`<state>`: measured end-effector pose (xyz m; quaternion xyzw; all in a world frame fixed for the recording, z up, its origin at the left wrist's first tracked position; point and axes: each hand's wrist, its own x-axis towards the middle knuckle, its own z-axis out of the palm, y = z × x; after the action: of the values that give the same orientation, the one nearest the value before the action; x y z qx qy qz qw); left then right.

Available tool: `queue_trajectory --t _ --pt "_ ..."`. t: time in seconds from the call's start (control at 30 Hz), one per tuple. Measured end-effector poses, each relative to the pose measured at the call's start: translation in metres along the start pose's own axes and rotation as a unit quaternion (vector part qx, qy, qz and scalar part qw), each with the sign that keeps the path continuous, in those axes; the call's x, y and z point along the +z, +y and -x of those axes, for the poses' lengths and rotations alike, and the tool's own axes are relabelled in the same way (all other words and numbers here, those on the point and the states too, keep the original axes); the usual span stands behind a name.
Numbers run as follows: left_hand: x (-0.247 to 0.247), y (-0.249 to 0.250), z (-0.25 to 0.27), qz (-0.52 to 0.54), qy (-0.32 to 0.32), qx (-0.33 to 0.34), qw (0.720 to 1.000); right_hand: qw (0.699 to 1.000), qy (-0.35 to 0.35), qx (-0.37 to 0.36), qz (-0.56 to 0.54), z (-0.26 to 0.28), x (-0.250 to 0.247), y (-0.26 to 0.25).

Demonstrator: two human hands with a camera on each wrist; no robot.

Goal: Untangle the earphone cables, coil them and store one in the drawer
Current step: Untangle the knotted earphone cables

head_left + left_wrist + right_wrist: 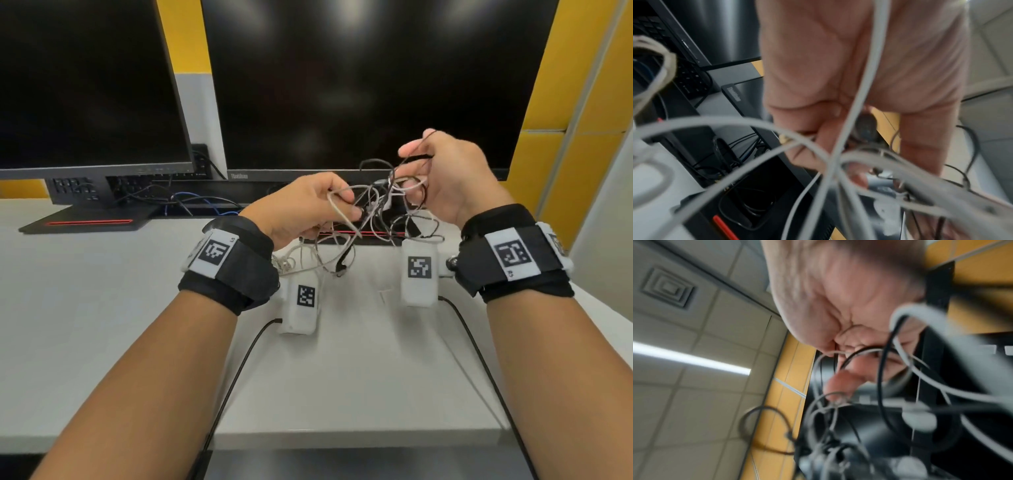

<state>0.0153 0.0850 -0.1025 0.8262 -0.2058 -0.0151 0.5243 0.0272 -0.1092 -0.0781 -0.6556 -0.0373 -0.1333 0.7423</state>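
The cables (376,205) are one black-and-white knot, held up over the desk's (102,308) far edge. My left hand (305,205) pinches a white loop, my right hand (448,178) has fingers curled on black strands. Yanking now probably tightens the knot. No drawer in sight, so nothing's stored yet.

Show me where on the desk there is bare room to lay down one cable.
Bare desk lies left of the left hand, in front of the left monitor's base. Another bare patch runs between the forearms to the near edge. Crowded: under the cables and right hand, before the monitor.
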Motion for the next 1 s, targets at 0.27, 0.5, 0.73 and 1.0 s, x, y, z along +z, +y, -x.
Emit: queue_trajectory --t 0.27,0.5,0.73,1.0 --pt "-0.002 -0.002 0.000 -0.096 -0.003 -0.047 0.994 0.996 0.078 -0.052 -0.005 -0.009 0.003 -0.011" --pt "-0.002 0.002 0.003 -0.197 -0.052 -0.083 0.976 0.984 0.109 -0.050 0.131 -0.019 0.010 -0.009" --pt "0.000 0.001 -0.002 0.067 0.021 0.035 0.997 0.957 0.045 -0.104 0.267 -0.007 0.002 0.009" --pt "0.007 -0.002 -0.006 0.087 0.065 0.149 0.983 0.895 -0.136 -0.072 0.419 0.002 0.008 0.006"
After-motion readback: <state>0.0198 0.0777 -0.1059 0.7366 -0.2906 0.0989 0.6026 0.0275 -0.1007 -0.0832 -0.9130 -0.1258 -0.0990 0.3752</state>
